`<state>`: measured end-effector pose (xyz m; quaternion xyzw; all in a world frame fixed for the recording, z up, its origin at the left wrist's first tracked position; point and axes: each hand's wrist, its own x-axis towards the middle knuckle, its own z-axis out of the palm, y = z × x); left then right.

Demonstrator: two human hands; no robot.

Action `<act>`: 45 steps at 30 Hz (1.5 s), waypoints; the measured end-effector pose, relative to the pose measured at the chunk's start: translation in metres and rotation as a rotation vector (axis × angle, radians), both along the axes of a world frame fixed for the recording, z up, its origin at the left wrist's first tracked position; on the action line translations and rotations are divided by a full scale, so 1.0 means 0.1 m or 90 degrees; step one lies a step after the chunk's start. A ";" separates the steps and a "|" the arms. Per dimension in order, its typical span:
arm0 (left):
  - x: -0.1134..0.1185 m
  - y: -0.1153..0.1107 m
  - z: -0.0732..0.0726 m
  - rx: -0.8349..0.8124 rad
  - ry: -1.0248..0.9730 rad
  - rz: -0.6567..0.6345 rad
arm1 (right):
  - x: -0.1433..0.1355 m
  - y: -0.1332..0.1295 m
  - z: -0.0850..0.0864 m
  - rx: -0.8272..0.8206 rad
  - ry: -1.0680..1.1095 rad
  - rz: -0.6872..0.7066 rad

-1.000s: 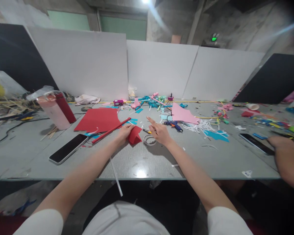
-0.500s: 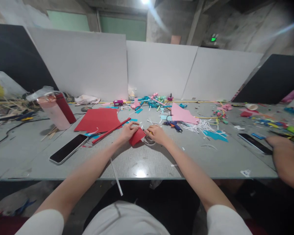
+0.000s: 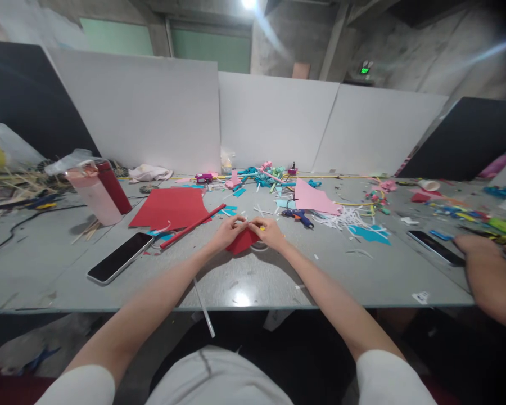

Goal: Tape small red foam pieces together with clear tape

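Between my hands is a small piece of red paper (image 3: 243,242), its upper edge pinched from both sides. My left hand (image 3: 231,230) has its thumb and fingers closed on the left part of that edge. From the right, my right hand (image 3: 268,232) grips the same edge, fingertips nearly meeting the left ones. A roll of tape or ring (image 3: 260,246) lies partly hidden under my right hand. Left of my hands lie a red paper stick (image 3: 189,228) and a large red sheet (image 3: 168,207).
A glue gun (image 3: 298,217) lies right of my hands, near a pink sheet (image 3: 316,197) and white paper strips (image 3: 349,218). Phones (image 3: 121,257) lie at both sides. Bottles (image 3: 95,194) stand left. A clear stick (image 3: 205,309) overhangs the table edge. Another person's hand (image 3: 476,244) is far right.
My right hand has moved onto the red paper and now pinches its upper edge beside my left hand. The paper has turned and spread wider between them.
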<state>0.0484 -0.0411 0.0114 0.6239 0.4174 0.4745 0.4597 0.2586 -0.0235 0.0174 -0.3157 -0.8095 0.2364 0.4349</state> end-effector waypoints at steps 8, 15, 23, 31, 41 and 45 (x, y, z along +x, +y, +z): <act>-0.07 0.02 0.05 0.152 0.165 0.059 | 0.06 0.06 -0.03 0.019 0.025 -0.044; -0.06 0.04 0.01 0.161 0.212 0.050 | 0.05 0.09 -0.08 0.000 0.025 -0.034; -0.05 0.05 0.06 0.099 0.176 0.094 | 0.14 0.14 -0.06 -0.001 0.059 -0.099; -0.03 0.07 0.03 0.104 0.171 0.099 | 0.14 0.10 -0.02 0.013 0.037 -0.089; 0.00 0.07 0.01 0.100 0.173 0.114 | 0.15 0.14 -0.05 0.038 0.002 -0.095; 0.00 0.05 0.01 0.100 0.164 0.128 | 0.15 0.16 -0.06 0.038 0.006 -0.099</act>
